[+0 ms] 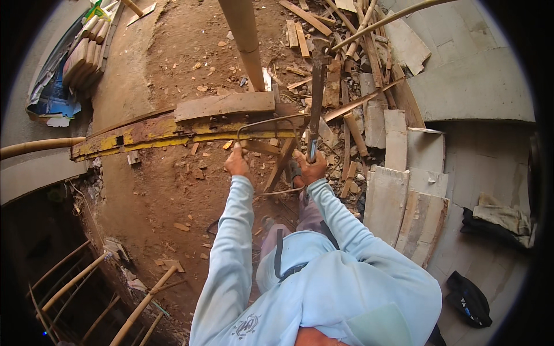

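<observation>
My left hand [238, 163] is closed at the near edge of a rusty, yellow-painted beam [156, 136], pinching a thin bent metal rod [266, 121]. From there the rod runs over the beam and turns at corners; a lower stretch of it shows near my legs. My right hand [311, 167] is wrapped round the shiny lower end of a long rusty steel bar [317, 92]. The bar points away from me, past the beam's right end, and widens at its far tip. Several short metal pegs stick up from the beam beside a plank [225, 106] lying on top.
A thick bamboo pole [245, 52] rises behind the beam. Scrap wood [346, 92] and pale boards [386, 199] litter the right side. Stacked sacks [86, 60] lie far left. A dark pit with bamboo poles [75, 282] is at lower left. A black bag [468, 300] lies right.
</observation>
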`<act>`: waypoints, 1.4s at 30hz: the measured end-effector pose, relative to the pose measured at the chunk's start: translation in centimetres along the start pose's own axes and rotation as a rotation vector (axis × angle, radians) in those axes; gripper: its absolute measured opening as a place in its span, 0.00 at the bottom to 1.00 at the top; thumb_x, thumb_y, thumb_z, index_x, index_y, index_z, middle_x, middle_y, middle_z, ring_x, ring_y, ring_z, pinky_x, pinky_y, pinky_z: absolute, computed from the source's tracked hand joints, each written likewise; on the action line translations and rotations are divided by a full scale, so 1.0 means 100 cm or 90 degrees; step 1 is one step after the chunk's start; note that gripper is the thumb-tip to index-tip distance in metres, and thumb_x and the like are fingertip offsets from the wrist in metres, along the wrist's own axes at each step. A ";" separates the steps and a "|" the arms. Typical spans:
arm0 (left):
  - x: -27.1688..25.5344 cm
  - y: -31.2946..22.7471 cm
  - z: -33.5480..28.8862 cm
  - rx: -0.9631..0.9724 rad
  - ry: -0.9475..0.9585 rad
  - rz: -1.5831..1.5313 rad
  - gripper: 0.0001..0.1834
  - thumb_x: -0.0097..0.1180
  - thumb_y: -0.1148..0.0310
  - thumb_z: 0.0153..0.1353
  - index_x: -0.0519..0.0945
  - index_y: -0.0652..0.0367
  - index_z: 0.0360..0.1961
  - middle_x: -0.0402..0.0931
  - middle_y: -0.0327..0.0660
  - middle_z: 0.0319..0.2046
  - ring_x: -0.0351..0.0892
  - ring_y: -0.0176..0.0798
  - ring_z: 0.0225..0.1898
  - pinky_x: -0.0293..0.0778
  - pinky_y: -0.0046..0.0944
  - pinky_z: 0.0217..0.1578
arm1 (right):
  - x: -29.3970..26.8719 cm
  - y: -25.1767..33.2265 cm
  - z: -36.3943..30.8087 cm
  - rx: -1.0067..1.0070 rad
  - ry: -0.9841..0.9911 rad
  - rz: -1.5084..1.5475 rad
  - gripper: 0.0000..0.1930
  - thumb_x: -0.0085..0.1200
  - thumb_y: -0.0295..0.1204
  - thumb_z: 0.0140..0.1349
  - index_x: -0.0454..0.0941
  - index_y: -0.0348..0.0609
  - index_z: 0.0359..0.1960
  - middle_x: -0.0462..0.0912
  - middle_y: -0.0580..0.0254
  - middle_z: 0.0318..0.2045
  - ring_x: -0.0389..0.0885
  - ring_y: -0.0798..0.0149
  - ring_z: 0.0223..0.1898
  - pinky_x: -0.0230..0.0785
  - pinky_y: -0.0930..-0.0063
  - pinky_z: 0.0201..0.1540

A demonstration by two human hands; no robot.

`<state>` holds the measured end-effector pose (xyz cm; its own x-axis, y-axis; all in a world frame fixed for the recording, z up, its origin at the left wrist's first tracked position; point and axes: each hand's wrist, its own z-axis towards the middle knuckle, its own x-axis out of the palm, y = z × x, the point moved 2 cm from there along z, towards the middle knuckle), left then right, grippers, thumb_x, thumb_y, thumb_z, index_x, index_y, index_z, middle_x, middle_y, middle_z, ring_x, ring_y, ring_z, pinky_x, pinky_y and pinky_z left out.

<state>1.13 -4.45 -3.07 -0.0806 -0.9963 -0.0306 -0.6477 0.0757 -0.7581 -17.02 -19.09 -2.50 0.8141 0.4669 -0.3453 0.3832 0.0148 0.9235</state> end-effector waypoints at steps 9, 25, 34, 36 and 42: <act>-0.022 -0.003 -0.032 0.057 0.049 -0.074 0.19 0.60 0.55 0.65 0.78 0.57 0.23 0.67 0.29 0.14 0.59 0.23 0.12 0.51 0.28 0.12 | 0.001 0.002 -0.013 0.069 -0.020 0.055 0.21 0.69 0.43 0.56 0.76 0.37 0.36 0.73 0.68 0.24 0.69 0.72 0.25 0.66 0.76 0.30; -0.016 -0.051 0.034 0.253 -0.043 0.147 0.20 0.60 0.60 0.66 0.77 0.61 0.19 0.67 0.30 0.14 0.61 0.24 0.16 0.57 0.29 0.17 | 0.053 0.043 0.008 -0.056 -0.021 0.123 0.16 0.67 0.36 0.59 0.71 0.43 0.27 0.71 0.73 0.18 0.65 0.78 0.20 0.61 0.80 0.25; -0.014 -0.068 0.043 0.045 0.001 0.208 0.16 0.65 0.60 0.62 0.82 0.65 0.32 0.75 0.37 0.18 0.69 0.29 0.14 0.64 0.32 0.14 | 0.057 0.030 -0.001 -0.055 -0.032 0.003 0.16 0.65 0.37 0.60 0.71 0.42 0.27 0.72 0.70 0.19 0.67 0.74 0.21 0.63 0.76 0.25; -0.012 -0.072 0.039 -0.001 0.015 0.163 0.15 0.65 0.60 0.62 0.81 0.64 0.33 0.75 0.38 0.19 0.69 0.30 0.13 0.66 0.33 0.12 | 0.058 0.031 -0.001 -0.031 -0.031 0.008 0.16 0.65 0.37 0.61 0.71 0.42 0.27 0.71 0.70 0.18 0.67 0.74 0.21 0.64 0.76 0.26; -0.020 -0.038 0.058 0.106 -0.028 0.115 0.15 0.65 0.62 0.61 0.82 0.66 0.31 0.76 0.37 0.18 0.69 0.28 0.15 0.65 0.31 0.15 | 0.064 0.023 -0.001 -0.033 -0.051 0.084 0.16 0.65 0.37 0.61 0.71 0.42 0.28 0.71 0.71 0.18 0.67 0.75 0.20 0.63 0.77 0.25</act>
<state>8.18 -2.96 -3.94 -0.1493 -0.9682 -0.2008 -0.4922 0.2489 -0.8341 -10.95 -16.00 -2.63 0.8890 0.3952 -0.2313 0.2499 0.0045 0.9683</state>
